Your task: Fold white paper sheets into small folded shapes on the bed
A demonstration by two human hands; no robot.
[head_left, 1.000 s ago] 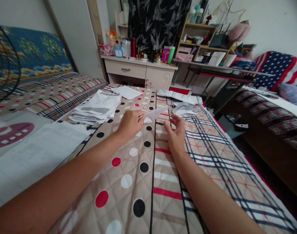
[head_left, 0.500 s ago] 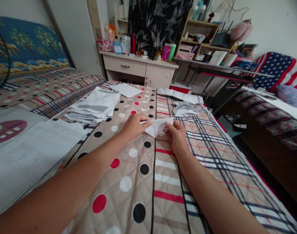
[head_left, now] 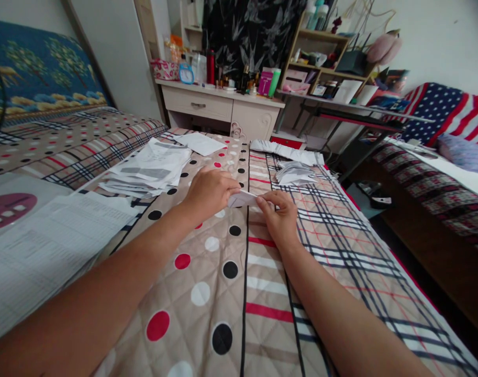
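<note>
Between my two hands is a small folded piece of white paper (head_left: 242,198), held just over the patterned bedspread (head_left: 207,335). My left hand (head_left: 212,191) is closed on its left end, the fingers partly covering it. At the right end, my right hand (head_left: 278,209) pinches the paper between thumb and fingers. Beyond my right hand lies a small pile of folded white papers (head_left: 295,173). Left of my left hand rests a thick stack of loose papers (head_left: 150,167), with one more white sheet (head_left: 202,143) behind it.
Printed sheets (head_left: 62,235) and a clear plastic bag (head_left: 11,201) lie at the near left. A long folded paper strip (head_left: 288,152) is at the bed's far edge. Past it stands a white dresser (head_left: 199,107); a desk (head_left: 352,110) is to the right.
The paper went from a wider, downward-pointing shape to a narrower folded strip. My left hand turned over its left end, and my right hand shifted slightly left. The view tilted slightly.
</note>
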